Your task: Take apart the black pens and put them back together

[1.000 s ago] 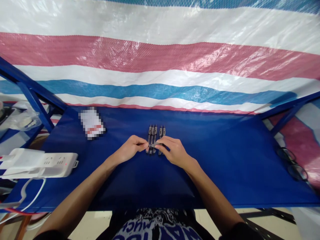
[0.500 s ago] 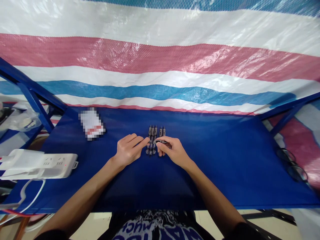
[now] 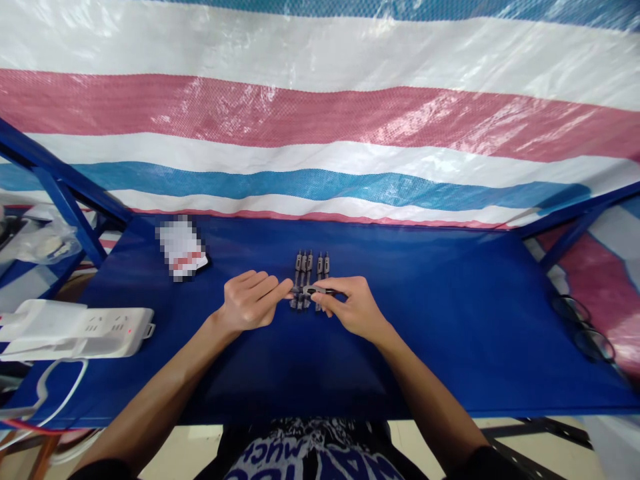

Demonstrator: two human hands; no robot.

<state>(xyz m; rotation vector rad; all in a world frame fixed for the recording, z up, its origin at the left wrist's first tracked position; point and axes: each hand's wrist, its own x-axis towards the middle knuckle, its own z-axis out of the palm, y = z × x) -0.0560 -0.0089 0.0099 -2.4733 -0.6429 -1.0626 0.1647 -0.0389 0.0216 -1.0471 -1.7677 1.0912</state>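
Between my two hands a slim pen-like piece (image 3: 313,290) lies crosswise, with a grey slotted part and a dark end. My right hand (image 3: 357,307) is closed around its right side, thumb and forefinger pinching it. My left hand (image 3: 254,301) is curled, its thumb and forefinger closed at the piece's dark left tip. Beneath and just beyond my fingers, several similar pen-like pieces (image 3: 309,261) lie side by side on the blue table (image 3: 450,320), grey slotted ends pointing away. Their middles are partly hidden by my hands and the held piece.
A phone-like slab (image 3: 183,250), blurred out, lies at the back left. At the left edge sits a white power strip (image 3: 117,331) with cables. Eyeglasses (image 3: 593,343) rest near the right edge. A striped plastic sheet (image 3: 320,120) hangs behind the table, between blue frame bars (image 3: 70,207).
Both hands have drawn slightly apart, the left one to the left and the right one to the right. More of the held piece now shows between them.
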